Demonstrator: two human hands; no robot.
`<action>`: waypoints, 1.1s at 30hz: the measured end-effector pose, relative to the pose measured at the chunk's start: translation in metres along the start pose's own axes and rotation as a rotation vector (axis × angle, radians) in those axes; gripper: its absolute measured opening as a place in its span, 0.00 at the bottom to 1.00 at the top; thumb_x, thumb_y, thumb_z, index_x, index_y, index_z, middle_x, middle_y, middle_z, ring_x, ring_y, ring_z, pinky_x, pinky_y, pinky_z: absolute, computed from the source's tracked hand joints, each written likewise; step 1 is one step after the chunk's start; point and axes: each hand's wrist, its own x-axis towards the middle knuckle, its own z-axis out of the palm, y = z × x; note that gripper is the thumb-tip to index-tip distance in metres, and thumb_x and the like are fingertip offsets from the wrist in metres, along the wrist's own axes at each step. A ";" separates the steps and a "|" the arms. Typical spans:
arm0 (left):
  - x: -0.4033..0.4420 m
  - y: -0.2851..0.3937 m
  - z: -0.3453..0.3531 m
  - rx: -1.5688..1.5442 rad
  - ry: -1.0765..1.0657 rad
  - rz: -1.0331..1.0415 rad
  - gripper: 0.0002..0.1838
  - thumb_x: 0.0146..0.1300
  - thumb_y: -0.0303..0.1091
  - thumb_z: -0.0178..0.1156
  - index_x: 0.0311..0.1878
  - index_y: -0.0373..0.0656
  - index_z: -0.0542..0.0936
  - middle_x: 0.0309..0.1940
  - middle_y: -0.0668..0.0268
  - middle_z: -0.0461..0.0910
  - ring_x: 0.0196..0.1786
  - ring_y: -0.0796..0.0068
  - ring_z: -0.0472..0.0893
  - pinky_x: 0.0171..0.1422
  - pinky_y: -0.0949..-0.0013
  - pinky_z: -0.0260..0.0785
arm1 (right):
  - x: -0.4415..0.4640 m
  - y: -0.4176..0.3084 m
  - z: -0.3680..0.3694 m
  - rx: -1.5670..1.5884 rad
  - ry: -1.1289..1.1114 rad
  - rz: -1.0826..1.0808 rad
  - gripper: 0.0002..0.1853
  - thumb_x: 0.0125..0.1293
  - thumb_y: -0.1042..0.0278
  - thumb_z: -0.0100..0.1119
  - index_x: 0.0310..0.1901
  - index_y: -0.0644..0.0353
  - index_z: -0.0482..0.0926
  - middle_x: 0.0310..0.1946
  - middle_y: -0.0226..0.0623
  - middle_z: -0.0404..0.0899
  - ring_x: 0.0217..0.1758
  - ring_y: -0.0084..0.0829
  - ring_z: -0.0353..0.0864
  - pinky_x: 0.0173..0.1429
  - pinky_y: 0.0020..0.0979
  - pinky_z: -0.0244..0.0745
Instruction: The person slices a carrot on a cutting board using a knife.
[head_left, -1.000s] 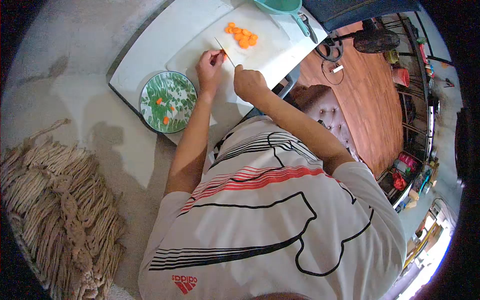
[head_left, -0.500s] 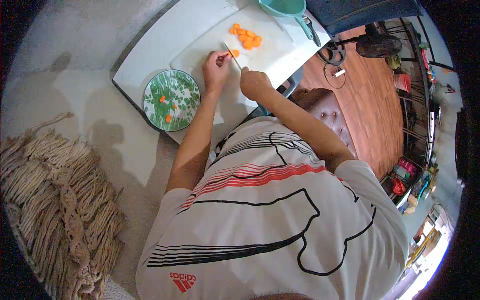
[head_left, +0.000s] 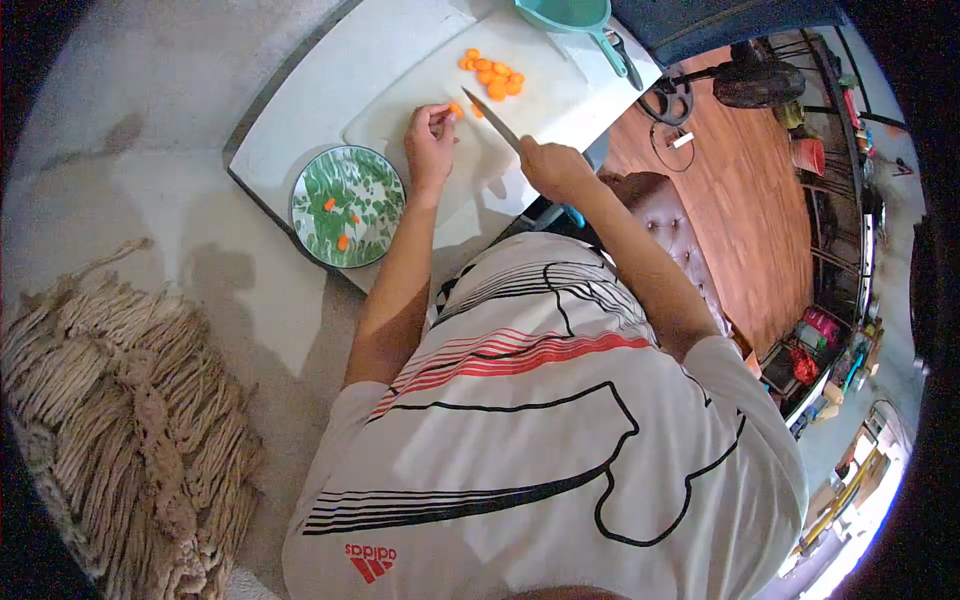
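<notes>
My right hand (head_left: 555, 168) is closed around the handle of a knife (head_left: 492, 118), whose blade points up and left over the white cutting board (head_left: 550, 75). Between the finger and thumb of my left hand (head_left: 430, 145) is a small carrot piece (head_left: 455, 108). Another bit of carrot (head_left: 477, 111) lies close to the blade. Farther up the board sits a cluster of several carrot slices (head_left: 497, 78). Left of my left forearm, a green-and-white plate (head_left: 372, 190) carries a few carrot bits (head_left: 343, 242).
A teal strainer (head_left: 565, 12) and a dark-handled utensil (head_left: 626, 60) lie at the table's far right corner. The table edge (head_left: 265, 210) runs along the left. Beyond are a tufted brown seat (head_left: 665, 215) and a stringy beige hanging (head_left: 130, 400).
My right hand has drawn the knife back to the right, away from my left hand. A carrot bit now lies apart from the piece in my left fingers.
</notes>
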 end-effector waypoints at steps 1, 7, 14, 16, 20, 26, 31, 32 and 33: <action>0.001 0.000 0.001 0.017 -0.012 -0.012 0.09 0.68 0.24 0.63 0.50 0.38 0.80 0.43 0.61 0.85 0.41 0.74 0.86 0.33 0.70 0.85 | -0.006 0.005 0.004 0.000 0.004 0.001 0.15 0.72 0.63 0.46 0.50 0.66 0.72 0.33 0.55 0.86 0.38 0.58 0.87 0.44 0.58 0.80; 0.002 -0.007 0.004 -0.028 0.009 -0.026 0.12 0.66 0.25 0.65 0.52 0.38 0.81 0.43 0.61 0.85 0.42 0.72 0.86 0.39 0.68 0.83 | -0.005 0.018 0.036 -0.014 0.030 -0.028 0.13 0.72 0.63 0.47 0.48 0.66 0.70 0.31 0.55 0.85 0.36 0.57 0.87 0.43 0.58 0.80; 0.010 -0.018 0.001 0.109 -0.061 0.076 0.14 0.61 0.23 0.66 0.50 0.38 0.82 0.40 0.59 0.83 0.41 0.66 0.85 0.51 0.63 0.76 | 0.016 0.005 0.023 0.113 0.141 -0.064 0.14 0.73 0.62 0.46 0.49 0.65 0.71 0.28 0.54 0.84 0.34 0.57 0.86 0.40 0.56 0.80; 0.009 -0.015 0.001 0.188 -0.081 0.078 0.15 0.59 0.23 0.66 0.50 0.39 0.82 0.40 0.59 0.83 0.41 0.66 0.85 0.51 0.63 0.77 | 0.010 0.005 0.020 0.095 0.097 -0.061 0.14 0.72 0.62 0.47 0.49 0.65 0.71 0.28 0.54 0.83 0.34 0.57 0.85 0.41 0.57 0.80; 0.005 -0.009 -0.002 0.248 -0.067 0.179 0.16 0.58 0.23 0.67 0.51 0.39 0.82 0.41 0.60 0.83 0.42 0.66 0.85 0.52 0.62 0.76 | 0.001 0.015 0.026 0.063 0.081 -0.085 0.14 0.72 0.62 0.47 0.49 0.65 0.72 0.29 0.55 0.84 0.35 0.57 0.86 0.42 0.57 0.80; 0.014 -0.001 -0.006 0.261 -0.041 0.213 0.16 0.61 0.24 0.67 0.53 0.41 0.82 0.43 0.59 0.85 0.41 0.67 0.86 0.49 0.66 0.78 | 0.014 0.023 0.015 0.058 0.123 -0.011 0.15 0.72 0.61 0.47 0.48 0.65 0.73 0.32 0.57 0.85 0.37 0.58 0.86 0.45 0.58 0.80; 0.004 0.019 -0.009 0.434 -0.140 0.222 0.16 0.61 0.24 0.66 0.52 0.46 0.81 0.50 0.63 0.79 0.46 0.64 0.85 0.50 0.61 0.79 | 0.010 0.016 0.022 0.221 0.130 -0.007 0.16 0.72 0.60 0.47 0.48 0.65 0.74 0.35 0.58 0.84 0.42 0.59 0.85 0.50 0.56 0.78; 0.004 0.019 -0.010 0.435 -0.143 0.222 0.16 0.61 0.24 0.66 0.52 0.46 0.81 0.50 0.63 0.79 0.46 0.64 0.85 0.50 0.61 0.79 | 0.009 0.015 0.024 0.224 0.131 -0.005 0.16 0.72 0.60 0.47 0.48 0.65 0.74 0.35 0.58 0.84 0.42 0.59 0.85 0.50 0.56 0.78; 0.005 0.017 -0.012 0.441 -0.142 0.252 0.15 0.61 0.25 0.66 0.51 0.47 0.82 0.49 0.63 0.80 0.46 0.63 0.84 0.50 0.61 0.78 | 0.004 0.012 0.022 0.241 0.102 -0.001 0.16 0.73 0.59 0.47 0.49 0.65 0.74 0.35 0.58 0.84 0.42 0.59 0.85 0.50 0.56 0.78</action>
